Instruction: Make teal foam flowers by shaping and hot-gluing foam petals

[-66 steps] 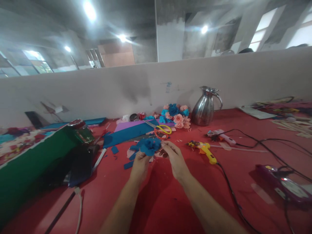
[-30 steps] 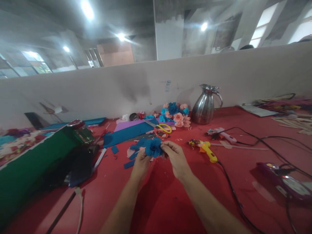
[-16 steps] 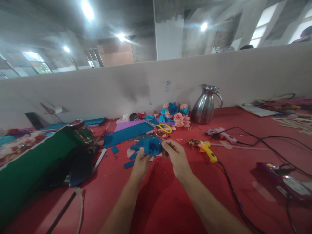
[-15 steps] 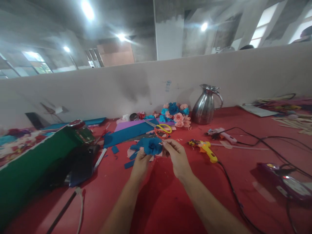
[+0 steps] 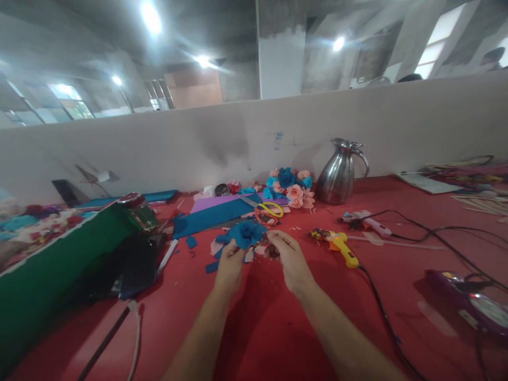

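Observation:
A blue paper flower (image 5: 246, 234) is held up over the red table (image 5: 270, 328). My left hand (image 5: 230, 262) is closed on its lower left side, thumb and fingers pinching the base. At the flower's right edge, my right hand (image 5: 286, 254) pinches the tip of a petal; its fingertips are partly hidden. Blue and pink paper scraps (image 5: 216, 253) lie beneath and left of the flower. Just behind it, scissors (image 5: 268, 207) with yellow and orange handles rest partly on a blue paper strip (image 5: 214, 216).
A bunch of pink and blue paper flowers (image 5: 294, 188) sits beside a steel jug (image 5: 337, 172). Right are a yellow glue gun (image 5: 341, 247), a pink-white glue gun (image 5: 371, 223), cables and a purple device (image 5: 468, 301). Left stand a green-sided box (image 5: 59, 275), a jar (image 5: 138, 211) and a phone (image 5: 138, 270).
The view has shifted slightly, so the scene sits a little further right. My right fingertips have moved slightly along the flower's edge; both hands stay at the flower.

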The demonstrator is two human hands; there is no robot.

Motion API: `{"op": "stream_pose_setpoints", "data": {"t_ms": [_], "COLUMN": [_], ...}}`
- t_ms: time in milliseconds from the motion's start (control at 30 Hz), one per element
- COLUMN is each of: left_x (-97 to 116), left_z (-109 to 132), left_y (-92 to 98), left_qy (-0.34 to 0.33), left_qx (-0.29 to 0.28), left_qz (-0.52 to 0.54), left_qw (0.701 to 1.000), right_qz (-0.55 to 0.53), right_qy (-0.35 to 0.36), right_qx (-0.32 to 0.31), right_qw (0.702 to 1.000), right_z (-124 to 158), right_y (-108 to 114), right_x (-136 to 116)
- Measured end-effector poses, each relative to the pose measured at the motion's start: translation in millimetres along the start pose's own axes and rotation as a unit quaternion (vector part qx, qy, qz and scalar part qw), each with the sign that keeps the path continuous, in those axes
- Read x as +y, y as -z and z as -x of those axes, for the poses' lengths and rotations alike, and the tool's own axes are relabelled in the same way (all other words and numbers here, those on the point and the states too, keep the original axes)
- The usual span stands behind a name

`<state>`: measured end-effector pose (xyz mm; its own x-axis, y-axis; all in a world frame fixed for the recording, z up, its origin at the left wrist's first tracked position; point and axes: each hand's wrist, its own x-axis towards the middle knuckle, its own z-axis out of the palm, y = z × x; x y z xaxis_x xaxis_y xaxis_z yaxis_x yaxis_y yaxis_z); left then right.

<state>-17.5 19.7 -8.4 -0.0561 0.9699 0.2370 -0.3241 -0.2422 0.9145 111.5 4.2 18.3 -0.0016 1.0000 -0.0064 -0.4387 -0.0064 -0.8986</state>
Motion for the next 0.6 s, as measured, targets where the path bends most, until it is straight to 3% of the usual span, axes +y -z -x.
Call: {"op": "stream_pose_setpoints", "data": {"t_ms": [200,400,600], "left_x": [-2.8,-1.0,-2.5], "left_z": [1.7,2.6,2.4], "left_y": [4.0,2.8,3.9], "left_qy": [0.0,0.003,0.023], "left_qx": [-0.001,-0.015,0.021], "left_qz": [-0.01,-0.032,-0.022], "left_qw": [1.0,0.999,0.999], "right_qz": [0.043,0.006,-0.011], "right_qy": [0.026,0.02,0.003], "right_qx": [-0.029,-0.003,0.023], "right_qw": [0.998,1.0,1.0], "right_z": [1.1,0.5,0.2], "right_y": [-1.9,-1.3,-1.0], "right_x": [-0.6,0.5,2.5]}}
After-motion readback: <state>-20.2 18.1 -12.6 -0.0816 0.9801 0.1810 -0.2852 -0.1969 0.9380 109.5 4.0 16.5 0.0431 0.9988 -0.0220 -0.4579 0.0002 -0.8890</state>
